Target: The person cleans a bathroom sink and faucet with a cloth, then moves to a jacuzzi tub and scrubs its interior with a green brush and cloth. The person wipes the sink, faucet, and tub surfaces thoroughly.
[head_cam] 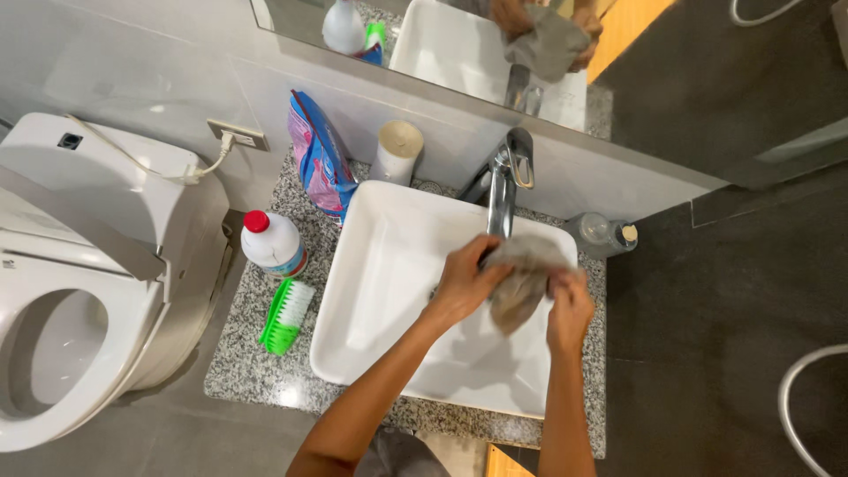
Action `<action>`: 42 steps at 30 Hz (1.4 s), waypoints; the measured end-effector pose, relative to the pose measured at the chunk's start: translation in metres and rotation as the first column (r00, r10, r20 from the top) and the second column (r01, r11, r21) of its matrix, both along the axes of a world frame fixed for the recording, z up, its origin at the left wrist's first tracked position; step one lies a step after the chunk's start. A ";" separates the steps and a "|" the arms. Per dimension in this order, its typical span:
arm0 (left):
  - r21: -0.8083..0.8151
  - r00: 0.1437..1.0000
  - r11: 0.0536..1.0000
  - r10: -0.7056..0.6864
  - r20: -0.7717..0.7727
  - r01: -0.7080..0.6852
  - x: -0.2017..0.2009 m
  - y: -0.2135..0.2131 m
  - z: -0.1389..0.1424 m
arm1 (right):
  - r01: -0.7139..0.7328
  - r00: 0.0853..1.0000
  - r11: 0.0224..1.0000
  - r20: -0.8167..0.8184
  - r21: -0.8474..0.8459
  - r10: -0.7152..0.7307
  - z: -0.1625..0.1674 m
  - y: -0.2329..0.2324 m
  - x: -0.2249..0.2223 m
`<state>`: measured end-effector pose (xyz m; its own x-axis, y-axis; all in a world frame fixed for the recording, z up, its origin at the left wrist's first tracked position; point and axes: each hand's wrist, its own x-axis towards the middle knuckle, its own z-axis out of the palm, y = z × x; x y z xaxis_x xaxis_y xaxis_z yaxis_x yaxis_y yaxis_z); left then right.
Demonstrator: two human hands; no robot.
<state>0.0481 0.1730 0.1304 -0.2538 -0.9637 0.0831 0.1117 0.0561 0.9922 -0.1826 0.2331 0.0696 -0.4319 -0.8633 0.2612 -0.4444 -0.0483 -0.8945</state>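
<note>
Head view: both hands, left hand and right hand, pinch a grey cloth over the basin beneath them; wringing works best with opposed twists below the faucet.

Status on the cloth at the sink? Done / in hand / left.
Done: brush and bottle sit on the counter, out of hand.
In hand: left hand and right hand both grip the grey cloth over the basin, under the tap.
Left: no water visibly running; cloth not put down.
</note>
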 end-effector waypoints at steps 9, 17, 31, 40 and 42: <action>-0.106 0.912 0.907 0.399 -0.097 -0.408 -0.050 -0.087 -0.016 | 0.012 0.996 0.983 -0.083 -0.182 -0.028 0.038 -0.146 0.070; -0.188 0.922 0.903 0.386 -0.035 -0.385 -0.044 -0.085 -0.023 | 0.169 0.954 0.971 -0.220 -0.168 -0.204 0.020 -0.150 0.081; -0.307 0.893 0.930 0.305 0.330 -0.204 -0.060 -0.080 -0.009 | 0.127 0.990 0.991 0.054 0.038 -0.129 0.009 -0.138 0.059; -0.494 0.804 0.860 0.384 0.454 -0.132 -0.060 -0.058 -0.007 | 0.062 0.959 0.998 -0.277 0.031 -0.051 0.030 -0.111 0.060; -0.474 0.790 0.875 0.359 0.496 -0.100 -0.047 -0.029 -0.010 | 0.051 0.974 0.999 -0.221 0.009 -0.048 0.026 -0.081 0.069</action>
